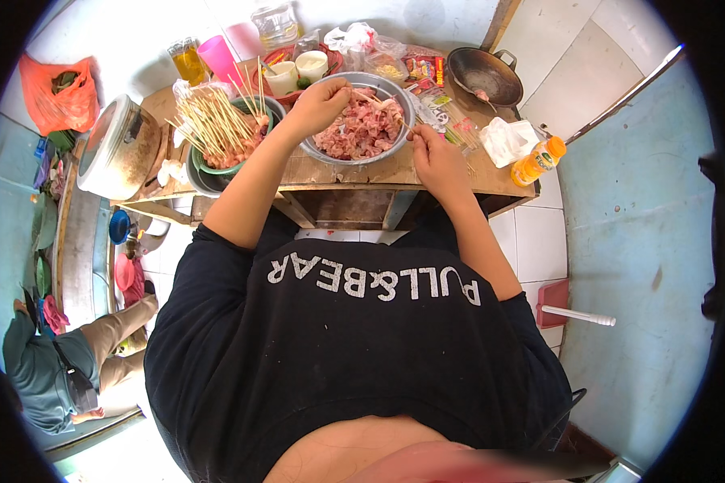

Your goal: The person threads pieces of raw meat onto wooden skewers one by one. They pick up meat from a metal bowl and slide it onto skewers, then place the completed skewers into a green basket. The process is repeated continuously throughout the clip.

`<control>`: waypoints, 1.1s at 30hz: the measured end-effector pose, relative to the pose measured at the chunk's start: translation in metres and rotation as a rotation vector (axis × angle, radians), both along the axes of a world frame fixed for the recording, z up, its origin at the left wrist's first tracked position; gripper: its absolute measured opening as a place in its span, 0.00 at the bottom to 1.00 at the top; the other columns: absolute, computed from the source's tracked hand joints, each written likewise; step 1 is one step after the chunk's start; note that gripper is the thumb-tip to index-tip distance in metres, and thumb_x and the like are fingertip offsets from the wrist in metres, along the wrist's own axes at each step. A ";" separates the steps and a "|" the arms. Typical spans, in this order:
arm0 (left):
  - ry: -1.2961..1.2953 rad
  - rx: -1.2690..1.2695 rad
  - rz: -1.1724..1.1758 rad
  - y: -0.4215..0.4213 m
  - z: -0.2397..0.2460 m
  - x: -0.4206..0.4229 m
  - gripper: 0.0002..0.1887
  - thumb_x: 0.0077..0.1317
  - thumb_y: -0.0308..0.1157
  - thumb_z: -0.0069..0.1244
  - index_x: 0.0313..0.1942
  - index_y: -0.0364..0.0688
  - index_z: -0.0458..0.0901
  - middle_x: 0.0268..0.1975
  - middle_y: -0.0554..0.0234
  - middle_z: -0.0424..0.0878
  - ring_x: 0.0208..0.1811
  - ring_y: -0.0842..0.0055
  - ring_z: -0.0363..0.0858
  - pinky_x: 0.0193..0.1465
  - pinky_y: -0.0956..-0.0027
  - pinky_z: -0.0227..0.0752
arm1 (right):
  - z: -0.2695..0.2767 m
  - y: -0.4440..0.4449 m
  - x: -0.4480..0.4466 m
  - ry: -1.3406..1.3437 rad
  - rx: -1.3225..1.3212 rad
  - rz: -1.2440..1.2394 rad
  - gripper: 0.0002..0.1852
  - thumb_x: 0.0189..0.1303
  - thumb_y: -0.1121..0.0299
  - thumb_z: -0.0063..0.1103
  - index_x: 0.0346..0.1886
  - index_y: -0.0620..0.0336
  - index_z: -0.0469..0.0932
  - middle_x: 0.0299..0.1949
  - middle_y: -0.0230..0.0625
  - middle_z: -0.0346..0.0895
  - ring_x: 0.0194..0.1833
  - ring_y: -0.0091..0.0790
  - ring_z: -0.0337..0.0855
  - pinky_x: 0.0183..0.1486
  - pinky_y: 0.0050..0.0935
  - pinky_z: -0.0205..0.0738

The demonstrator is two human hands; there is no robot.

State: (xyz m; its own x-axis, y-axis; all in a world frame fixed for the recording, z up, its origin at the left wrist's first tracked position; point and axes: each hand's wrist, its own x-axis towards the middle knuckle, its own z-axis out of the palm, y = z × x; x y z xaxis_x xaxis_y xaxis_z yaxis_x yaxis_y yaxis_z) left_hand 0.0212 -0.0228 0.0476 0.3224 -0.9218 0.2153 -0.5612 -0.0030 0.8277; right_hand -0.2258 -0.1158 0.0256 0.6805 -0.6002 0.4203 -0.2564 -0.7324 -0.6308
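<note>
A grey metal basin [310, 151] of raw, cut-up meat [362, 130] stands on the wooden table before me. My left hand [325, 104] is over the basin's left rim, fingers bent together at the meat; whether a piece is pinched in them is hidden. Beside the right rim, my right hand [440, 158] grips a thin wooden skewer [406, 125], its far end reaching over the meat. Left of the basin, a green plastic basket [198, 162] set in a grey bowl [204, 188] holds many meat skewers [214, 124], sticks pointing up and left.
Bare skewers in plastic packaging [456, 124] lie right of the basin, near a wok [489, 75], white tissues [507, 140] and an orange-capped bottle [534, 164] by the table edge. White cups [281, 78] stand behind. A large pot [121, 148] is at left. Another person [54, 368] is beyond.
</note>
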 end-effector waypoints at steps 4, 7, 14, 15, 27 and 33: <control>0.037 -0.045 0.018 -0.004 -0.003 -0.003 0.12 0.68 0.35 0.41 0.34 0.35 0.75 0.26 0.64 0.72 0.30 0.80 0.69 0.37 0.71 0.66 | 0.001 0.001 -0.003 -0.005 -0.008 0.004 0.08 0.64 0.67 0.50 0.41 0.55 0.77 0.26 0.48 0.79 0.29 0.54 0.81 0.31 0.48 0.71; 0.054 -0.050 0.028 -0.006 -0.004 -0.003 0.13 0.69 0.36 0.40 0.35 0.36 0.76 0.25 0.67 0.71 0.29 0.82 0.68 0.37 0.72 0.66 | 0.002 0.002 -0.005 -0.020 -0.026 0.012 0.07 0.63 0.67 0.51 0.41 0.54 0.77 0.25 0.47 0.79 0.28 0.53 0.81 0.30 0.47 0.71; 0.103 -0.094 0.007 -0.007 -0.001 -0.009 0.12 0.70 0.35 0.40 0.35 0.36 0.76 0.24 0.68 0.71 0.28 0.82 0.68 0.35 0.72 0.65 | 0.004 0.003 -0.011 0.013 -0.084 0.009 0.07 0.63 0.66 0.51 0.40 0.53 0.78 0.23 0.45 0.79 0.26 0.50 0.81 0.29 0.45 0.72; 0.076 -0.081 -0.003 -0.006 0.001 -0.011 0.12 0.71 0.34 0.40 0.36 0.36 0.76 0.26 0.69 0.71 0.29 0.83 0.68 0.36 0.74 0.65 | 0.005 0.003 -0.011 0.012 -0.103 0.005 0.07 0.63 0.66 0.51 0.40 0.53 0.78 0.23 0.45 0.78 0.26 0.50 0.81 0.29 0.46 0.72; -0.096 -0.088 0.062 0.002 0.017 -0.030 0.11 0.71 0.32 0.38 0.34 0.35 0.72 0.24 0.68 0.68 0.28 0.84 0.65 0.32 0.74 0.62 | 0.010 0.011 -0.012 0.014 -0.010 -0.023 0.07 0.64 0.66 0.49 0.40 0.54 0.77 0.27 0.46 0.81 0.30 0.52 0.82 0.32 0.48 0.73; -0.081 -0.102 0.066 0.000 0.015 -0.030 0.11 0.71 0.32 0.39 0.33 0.35 0.72 0.24 0.69 0.68 0.28 0.84 0.65 0.33 0.74 0.62 | 0.010 0.010 -0.013 0.035 -0.017 -0.019 0.08 0.65 0.67 0.49 0.41 0.54 0.77 0.28 0.45 0.82 0.30 0.52 0.82 0.32 0.48 0.73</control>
State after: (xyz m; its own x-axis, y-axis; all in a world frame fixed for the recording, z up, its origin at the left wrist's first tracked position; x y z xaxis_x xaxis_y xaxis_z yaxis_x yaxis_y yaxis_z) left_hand -0.0089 -0.0227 0.0627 0.3596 -0.8709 0.3351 -0.6278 0.0399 0.7773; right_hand -0.2389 -0.1061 0.0360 0.6834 -0.6063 0.4067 -0.2926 -0.7378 -0.6082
